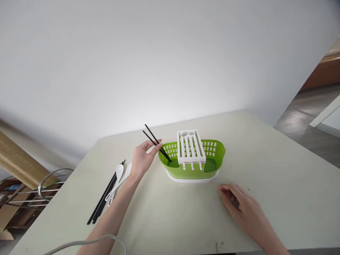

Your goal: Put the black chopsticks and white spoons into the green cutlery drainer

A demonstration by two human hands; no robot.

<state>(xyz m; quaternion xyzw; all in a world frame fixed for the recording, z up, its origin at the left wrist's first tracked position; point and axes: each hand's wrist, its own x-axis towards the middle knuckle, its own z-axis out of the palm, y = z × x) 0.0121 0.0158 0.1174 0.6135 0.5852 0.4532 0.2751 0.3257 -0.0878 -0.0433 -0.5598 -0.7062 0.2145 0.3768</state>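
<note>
My left hand (145,156) pinches a pair of black chopsticks (152,134) at the green plastic basket's left end. Their lower tips reach down into the basket's left compartment, while the upper ends lean left. The basket (191,173) has perforated walls and stands on a white base. Across its middle sits a white slotted rack (190,160) with two round holes and small hooks in front. My right hand (243,209) rests on the table in front of the basket's right side, fingers curled towards the thumb, with nothing visible in them.
Left of my left forearm, several black chopsticks (102,202) lie on the pale table (170,219), with two white spoons (119,171) over or beside them. A grey cable (87,242) crosses my left forearm. Beyond the table's left edge stands a metal rack (42,191); a wall rises behind.
</note>
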